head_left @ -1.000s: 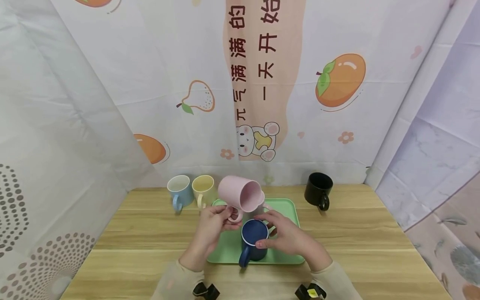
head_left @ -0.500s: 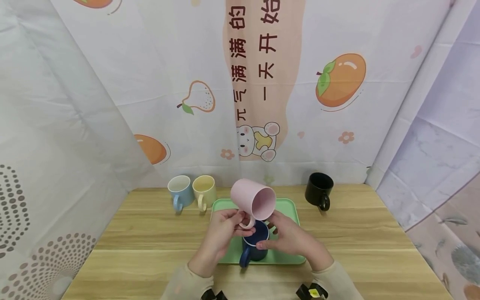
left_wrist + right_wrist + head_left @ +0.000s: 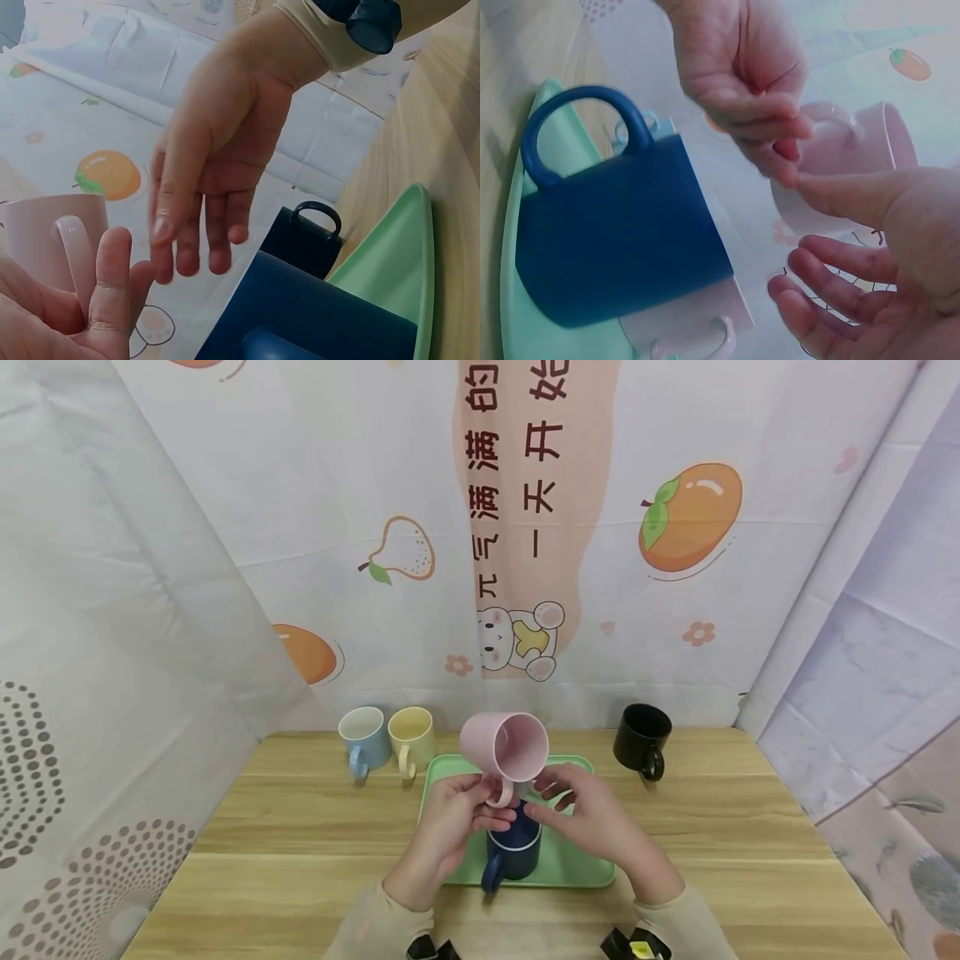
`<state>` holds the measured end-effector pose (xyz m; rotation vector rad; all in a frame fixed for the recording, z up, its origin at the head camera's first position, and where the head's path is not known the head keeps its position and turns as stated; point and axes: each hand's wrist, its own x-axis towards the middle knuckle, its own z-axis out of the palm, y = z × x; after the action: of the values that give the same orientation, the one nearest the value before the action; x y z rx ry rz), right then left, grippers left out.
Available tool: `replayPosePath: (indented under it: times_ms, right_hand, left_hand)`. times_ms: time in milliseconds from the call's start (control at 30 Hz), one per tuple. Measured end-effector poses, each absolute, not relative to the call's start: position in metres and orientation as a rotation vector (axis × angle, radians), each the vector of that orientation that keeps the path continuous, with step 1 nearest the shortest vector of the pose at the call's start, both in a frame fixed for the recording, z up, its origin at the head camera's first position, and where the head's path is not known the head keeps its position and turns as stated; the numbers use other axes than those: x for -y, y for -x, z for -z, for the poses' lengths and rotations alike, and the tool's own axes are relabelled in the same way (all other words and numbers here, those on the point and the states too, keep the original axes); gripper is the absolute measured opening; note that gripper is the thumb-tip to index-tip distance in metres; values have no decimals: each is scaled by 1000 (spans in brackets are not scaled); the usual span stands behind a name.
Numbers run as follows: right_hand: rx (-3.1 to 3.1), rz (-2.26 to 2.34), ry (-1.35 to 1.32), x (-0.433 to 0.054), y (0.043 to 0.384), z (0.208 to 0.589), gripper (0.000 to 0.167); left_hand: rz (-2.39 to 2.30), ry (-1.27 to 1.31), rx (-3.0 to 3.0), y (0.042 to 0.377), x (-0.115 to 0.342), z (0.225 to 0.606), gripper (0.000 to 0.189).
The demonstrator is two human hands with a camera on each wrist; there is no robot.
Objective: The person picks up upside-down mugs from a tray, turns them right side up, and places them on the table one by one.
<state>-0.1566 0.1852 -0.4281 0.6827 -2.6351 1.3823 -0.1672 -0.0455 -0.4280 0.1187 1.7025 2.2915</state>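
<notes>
My left hand (image 3: 453, 827) holds a pink mug (image 3: 483, 742) by its handle, above the green tray (image 3: 592, 868). That mug lies tipped on its side, its mouth turned toward the right and the viewer. Below it a dark blue mug (image 3: 517, 853) stands upright on the tray, handle toward the front; the left fingers overlap its rim in the head view. Just right of the held mug is my right hand (image 3: 592, 810), fingers loosely bent with nothing in them. A second pink mug (image 3: 686, 322) stands behind the blue one, mostly hidden in the head view.
At the back left of the wooden table (image 3: 300, 852) a light blue mug (image 3: 367, 745) and a yellow mug (image 3: 414, 743) stand side by side. A black mug (image 3: 641, 737) is at the back right. A printed curtain (image 3: 405, 635) hangs behind the table.
The held pink mug has shifted right over the tray and its mouth has turned more toward the viewer. My right hand has risen from beside the blue mug's rim toward the pink mug.
</notes>
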Motion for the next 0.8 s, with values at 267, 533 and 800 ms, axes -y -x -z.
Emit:
replayPosePath:
  times_ms: [267, 533, 800]
  right_hand:
    - [2539, -1450, -546, -175, 152, 423, 18]
    - [2487, -1618, -491, -162, 144, 418, 9]
    - [2477, -1744, -406, -154, 138, 414, 8]
  left_hand:
    - [-2274, -129, -1748, 167, 42, 432, 28]
    - [-2290, -116, -1779, 162, 37, 433, 27]
    - [-2303, -134, -1863, 156, 32, 432, 27]
